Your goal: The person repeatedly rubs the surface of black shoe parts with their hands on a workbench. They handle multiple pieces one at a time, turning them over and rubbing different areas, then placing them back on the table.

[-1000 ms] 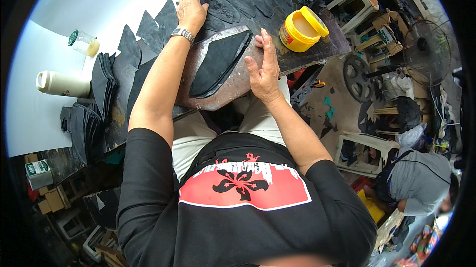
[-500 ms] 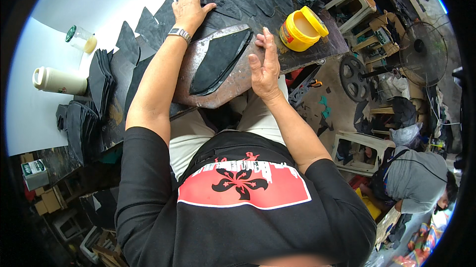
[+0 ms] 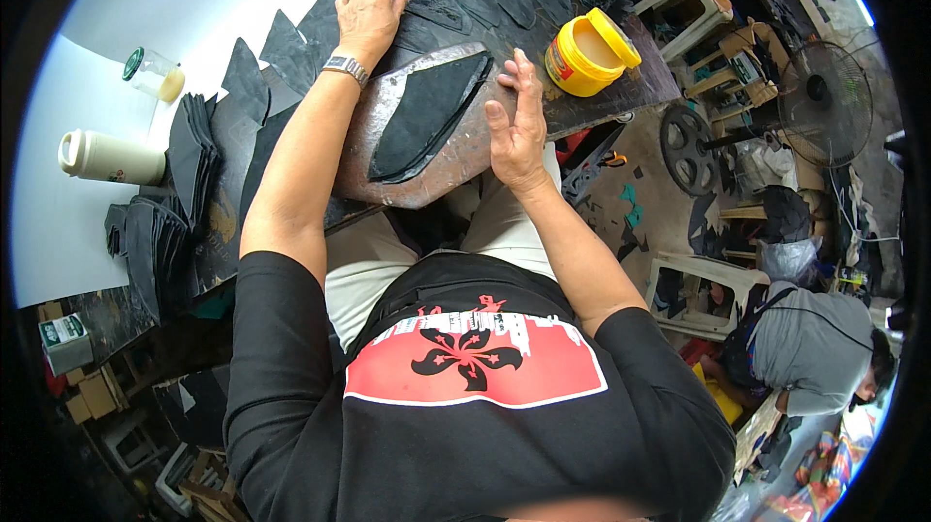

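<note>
My left hand [image 3: 369,16], with a metal-banded wristwatch [image 3: 346,66], reaches to the far side of the bench. Its fingers are slightly apart and touch the black leaf-shaped sheet pieces [image 3: 433,10] there; no piece is visibly lifted. My right hand [image 3: 520,129] is held upright beside the worn board [image 3: 359,125], thumb apart from the fingers, with nothing in it. On the board, in front of me, lies a black pointed-oval piece [image 3: 432,115], its edges showing more than one layer. An open yellow tub [image 3: 587,59] of pale contents stands right of my right hand.
More black pieces [image 3: 245,84] overlap along the bench's far left, beside stacked bundles [image 3: 160,241]. A cream flask [image 3: 112,158] and a glass jar [image 3: 153,74] stand at left. To the right are stools [image 3: 693,23], a fan [image 3: 824,91] and a bent-over person in grey [image 3: 815,348].
My left thumb has drawn in towards its fingers, and that hand has shifted slightly. My right hand stays nearly in place; the piece on the board looks unmoved.
</note>
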Demonstrator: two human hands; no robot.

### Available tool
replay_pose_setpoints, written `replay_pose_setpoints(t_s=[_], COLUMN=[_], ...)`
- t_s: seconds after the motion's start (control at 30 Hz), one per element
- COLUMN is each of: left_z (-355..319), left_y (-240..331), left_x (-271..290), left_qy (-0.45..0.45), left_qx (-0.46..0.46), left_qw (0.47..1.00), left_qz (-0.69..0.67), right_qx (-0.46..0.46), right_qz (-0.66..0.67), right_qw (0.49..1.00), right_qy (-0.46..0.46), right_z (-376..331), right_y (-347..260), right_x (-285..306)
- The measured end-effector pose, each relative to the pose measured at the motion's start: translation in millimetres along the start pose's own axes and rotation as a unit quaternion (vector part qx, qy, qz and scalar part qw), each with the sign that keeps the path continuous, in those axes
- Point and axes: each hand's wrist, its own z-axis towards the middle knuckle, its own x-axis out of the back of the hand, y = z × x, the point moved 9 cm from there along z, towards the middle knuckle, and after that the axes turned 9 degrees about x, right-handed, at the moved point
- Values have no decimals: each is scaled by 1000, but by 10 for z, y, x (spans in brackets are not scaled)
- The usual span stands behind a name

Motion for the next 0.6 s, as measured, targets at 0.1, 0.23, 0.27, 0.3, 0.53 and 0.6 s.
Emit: replay_pose_setpoints(t_s=[0.1,0.23,0.27,0.3,0.53,0.6], left_z=[59,85,91,87,94,113], left_y=[-94,-188,-188,-177,-178,-163], left_x=[-46,-81,-91,-89,-165,-125], left_qy=[-47,-73,-79,-79,-106,-89], left_qx=[51,99,96,86,90,66], left_qw=[994,983,982,983,961,961], left_qz=[-86,-134,-139,-144,-238,-255], right_qx=[-2,-4,-5,-6,-7,-4], right_qz=[0,3,1,3,-14,-19], right_qw=[1000,1000,1000,1000,1000,1000], right_qy=[0,3,0,0,-4,-5], right_z=[-5,-8,-9,-10,-6,-2], right_y=[9,19,23,27,18,8], right_x=[-2,-4,-7,-7,-13,-15])
